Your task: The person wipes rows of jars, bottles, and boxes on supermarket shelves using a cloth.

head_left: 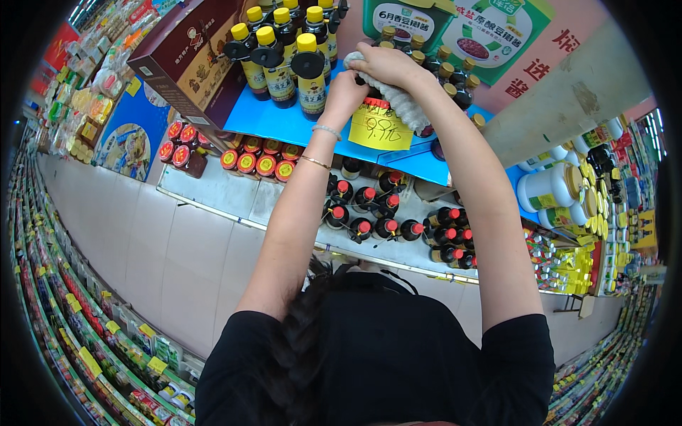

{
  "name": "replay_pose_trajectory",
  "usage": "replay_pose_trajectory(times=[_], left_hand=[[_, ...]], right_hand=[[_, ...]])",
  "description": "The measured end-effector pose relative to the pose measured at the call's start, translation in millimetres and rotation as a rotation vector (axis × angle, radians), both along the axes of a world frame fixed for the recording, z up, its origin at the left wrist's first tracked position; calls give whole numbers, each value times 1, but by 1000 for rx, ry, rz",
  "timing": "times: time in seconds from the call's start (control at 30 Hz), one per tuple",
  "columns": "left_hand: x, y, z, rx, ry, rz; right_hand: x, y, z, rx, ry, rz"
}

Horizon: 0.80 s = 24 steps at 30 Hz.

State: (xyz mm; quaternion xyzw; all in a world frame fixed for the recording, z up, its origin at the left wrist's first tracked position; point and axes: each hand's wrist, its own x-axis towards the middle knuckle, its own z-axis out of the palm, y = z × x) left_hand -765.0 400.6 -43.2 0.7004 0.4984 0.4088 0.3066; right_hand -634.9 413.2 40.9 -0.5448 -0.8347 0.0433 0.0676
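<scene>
My right hand point(388, 64) is closed over a white ribbed cloth point(397, 100), which drapes down toward the shelf edge. Close against it, my left hand point(349, 91) curls its fingers at a dark bottle point(375, 92), mostly hidden by the cloth and both hands. Under them hangs a yellow handwritten price tag point(380, 125) on the blue-covered shelf point(266, 114). Dark bottles with gold caps point(443, 69) stand just right of the cloth. To the left are several yellow-capped bottles point(281, 80) with black discs at their necks.
A maroon carton point(184, 64) stands at the left. Below are red-lidded jars point(256, 160) and red-capped dark bottles point(374, 213) on a white ledge point(213, 186). A pale pillar point(554, 96) slants at the right, near white plastic tubs point(549, 186). Stocked shelving point(90, 319) lines the aisle behind.
</scene>
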Motion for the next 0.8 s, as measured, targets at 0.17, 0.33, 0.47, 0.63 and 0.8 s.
replay_pose_trajectory(times=[0.17,0.33,0.47,0.63,0.8], left_hand=[[1,-6,-1,8,-42,-15],[0,-11,2,19,-82,-44],[2,-12,6,4,-44,-54],[6,-8,-4,59,-144,-63],[6,3,-18,-13,-241,-19]], right_hand=[[3,7,-9,61,121,10],[10,14,-16,131,180,34],[10,11,-5,221,-2,65],[8,-20,33,443,-73,0],[22,-76,67,506,145,-120]])
